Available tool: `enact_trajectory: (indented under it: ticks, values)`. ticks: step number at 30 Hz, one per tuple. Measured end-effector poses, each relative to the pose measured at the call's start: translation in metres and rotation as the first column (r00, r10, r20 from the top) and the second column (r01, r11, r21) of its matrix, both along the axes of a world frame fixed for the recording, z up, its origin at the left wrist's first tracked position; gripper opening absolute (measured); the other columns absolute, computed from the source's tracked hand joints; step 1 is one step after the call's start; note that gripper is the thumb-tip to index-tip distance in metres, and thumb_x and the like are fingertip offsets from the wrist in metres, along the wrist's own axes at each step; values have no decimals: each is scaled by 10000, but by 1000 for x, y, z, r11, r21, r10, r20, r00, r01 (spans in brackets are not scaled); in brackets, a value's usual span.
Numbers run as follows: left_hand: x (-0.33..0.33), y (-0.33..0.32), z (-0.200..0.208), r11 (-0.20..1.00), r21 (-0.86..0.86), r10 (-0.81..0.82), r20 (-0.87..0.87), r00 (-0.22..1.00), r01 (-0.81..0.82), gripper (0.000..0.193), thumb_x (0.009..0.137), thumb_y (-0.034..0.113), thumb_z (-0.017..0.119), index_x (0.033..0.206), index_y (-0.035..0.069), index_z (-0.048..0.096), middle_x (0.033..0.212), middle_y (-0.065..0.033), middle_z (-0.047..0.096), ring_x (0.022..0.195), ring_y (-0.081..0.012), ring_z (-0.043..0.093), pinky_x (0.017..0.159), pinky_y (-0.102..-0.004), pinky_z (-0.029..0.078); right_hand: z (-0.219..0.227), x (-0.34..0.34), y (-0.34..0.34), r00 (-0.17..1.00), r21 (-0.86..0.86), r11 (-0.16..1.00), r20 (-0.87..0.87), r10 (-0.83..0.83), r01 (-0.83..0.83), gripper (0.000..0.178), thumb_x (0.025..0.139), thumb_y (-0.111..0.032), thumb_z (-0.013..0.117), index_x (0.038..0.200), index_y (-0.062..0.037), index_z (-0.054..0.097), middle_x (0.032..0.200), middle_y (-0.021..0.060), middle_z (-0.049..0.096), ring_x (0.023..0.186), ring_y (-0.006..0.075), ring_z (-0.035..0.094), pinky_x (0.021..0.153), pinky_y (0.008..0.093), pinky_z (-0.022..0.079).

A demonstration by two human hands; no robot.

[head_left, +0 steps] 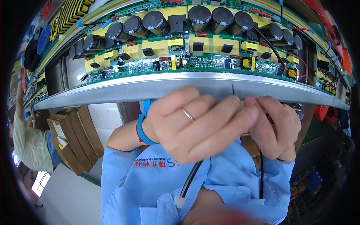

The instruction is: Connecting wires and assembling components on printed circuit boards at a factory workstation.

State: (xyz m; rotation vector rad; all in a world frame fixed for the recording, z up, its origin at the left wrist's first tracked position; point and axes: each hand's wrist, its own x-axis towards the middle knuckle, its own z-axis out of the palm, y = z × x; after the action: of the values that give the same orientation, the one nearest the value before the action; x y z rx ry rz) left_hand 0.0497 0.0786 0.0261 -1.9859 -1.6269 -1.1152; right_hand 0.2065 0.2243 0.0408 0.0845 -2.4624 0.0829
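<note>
My left hand (191, 125), with a ring and a blue wrist strap (141, 125), is closed and slightly blurred. A black cable (192, 176) hangs from below it, ending in a small white connector (180, 201). My right hand (275, 125) is closed too, its fingertips pinched against those of the left. Another black cable length (261, 176) hangs below the right hand; whether both lengths are one cable is hidden. A thin dark tip (233, 89) shows above the left fingertips. What the fingertips pinch between them is covered.
Just beyond my hands runs a metal rail (187, 84) along green circuit boards (210, 70) with large black capacitors (199, 17). A loose black wire (272, 45) crosses the boards. Cardboard boxes (73, 140) stand at the left, near another person (32, 144).
</note>
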Motion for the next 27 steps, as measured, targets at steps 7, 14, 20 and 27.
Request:
enact_trajectory:
  ticks: [7, 14, 20, 27]
  values:
    - [-9, 3, -19, 975, -201, 97, -1, 995, -95, 271, 710, 145, 686, 954, 28, 713, 945, -98, 716, 639, -102, 592, 592, -244, 331, -24, -11, 10, 993, 5, 1000, 115, 22, -23, 191, 735, -57, 692, 923, -36, 723, 888, 88, 652, 508, 83, 494, 424, 196, 323]
    - [-8, 9, -21, 943, -318, 95, -15, 995, -95, 252, 720, 132, 691, 946, 23, 701, 946, -98, 711, 589, -84, 548, 563, -234, 322, -40, -17, 17, 994, -5, 1000, 106, 10, -10, 173, 729, -73, 677, 899, -55, 710, 878, 79, 665, 500, 79, 492, 426, 193, 305]
    - [-10, 13, -28, 967, -218, 114, -73, 991, -128, 241, 635, 166, 617, 813, 13, 672, 865, -107, 672, 552, -104, 478, 539, -242, 318, -40, -19, 17, 993, -2, 1000, 117, 14, -13, 185, 719, -78, 673, 899, -68, 714, 875, 71, 664, 503, 78, 495, 425, 193, 312]
    - [-7, 11, -23, 953, -273, 119, -57, 991, -130, 227, 705, 132, 697, 895, 7, 716, 901, -103, 710, 541, -81, 511, 539, -235, 315, -38, -20, 16, 989, -14, 1000, 144, 24, -23, 190, 731, -65, 669, 916, -51, 709, 871, 71, 662, 514, 78, 507, 424, 194, 334]
